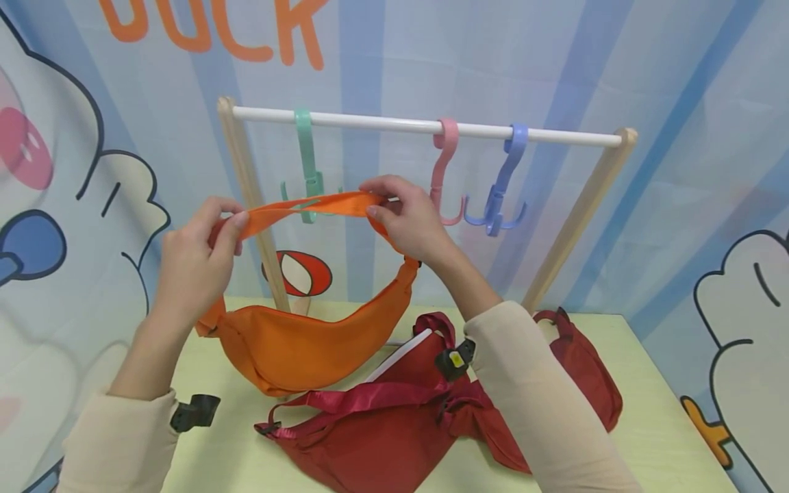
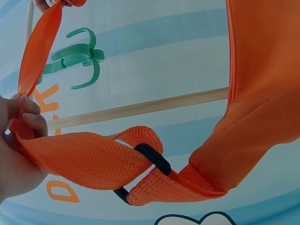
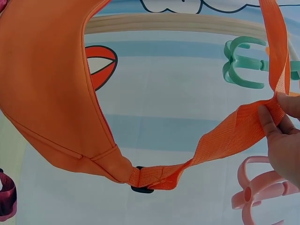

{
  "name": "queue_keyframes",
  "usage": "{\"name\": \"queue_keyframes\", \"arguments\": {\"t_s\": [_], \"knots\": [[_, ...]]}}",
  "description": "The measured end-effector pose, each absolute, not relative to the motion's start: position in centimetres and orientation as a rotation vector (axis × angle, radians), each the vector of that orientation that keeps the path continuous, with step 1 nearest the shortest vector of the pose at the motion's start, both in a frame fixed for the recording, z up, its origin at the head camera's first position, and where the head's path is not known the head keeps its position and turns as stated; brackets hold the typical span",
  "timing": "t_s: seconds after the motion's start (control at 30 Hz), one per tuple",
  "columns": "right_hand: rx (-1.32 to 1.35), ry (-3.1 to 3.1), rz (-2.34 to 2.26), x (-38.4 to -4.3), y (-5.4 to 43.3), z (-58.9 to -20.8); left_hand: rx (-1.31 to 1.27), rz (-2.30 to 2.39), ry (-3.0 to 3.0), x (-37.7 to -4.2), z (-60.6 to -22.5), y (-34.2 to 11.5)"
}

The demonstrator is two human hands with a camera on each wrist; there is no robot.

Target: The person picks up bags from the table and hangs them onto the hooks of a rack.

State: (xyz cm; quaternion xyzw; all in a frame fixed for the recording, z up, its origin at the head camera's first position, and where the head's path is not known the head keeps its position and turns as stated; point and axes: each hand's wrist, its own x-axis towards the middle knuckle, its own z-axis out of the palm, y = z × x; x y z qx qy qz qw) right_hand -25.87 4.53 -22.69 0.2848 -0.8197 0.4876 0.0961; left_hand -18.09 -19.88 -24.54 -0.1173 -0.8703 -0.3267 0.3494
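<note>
An orange waist bag (image 1: 314,342) hangs from its strap in front of the rack. My left hand (image 1: 200,257) pinches the left end of the orange strap (image 1: 277,213) between thumb and fingers, and my right hand (image 1: 409,216) pinches its right end. Between the hands the strap is stretched and slightly twisted. In the left wrist view a black buckle (image 2: 152,159) joins strap and bag; the right wrist view has another black buckle (image 3: 142,190). Behind the strap, a green hook (image 1: 306,157) hangs on the white rail (image 1: 382,123), partly covered by the strap.
A pink hook (image 1: 445,164) and a blue hook (image 1: 508,178) hang farther right on the rail. Wooden posts (image 1: 576,226) hold the rail up. Dark red bags (image 1: 382,438) lie on the pale table (image 1: 216,445), one partly behind my right sleeve (image 1: 536,397).
</note>
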Motion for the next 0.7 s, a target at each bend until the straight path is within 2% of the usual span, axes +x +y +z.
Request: {"name": "queue_keyframes", "arguments": {"t_s": [0.7], "knots": [[0.854,-2.396,1.397,-26.29,4.36,-21.95,-0.255,-0.845,-2.253,-18.81,-23.91,-19.87]]}}
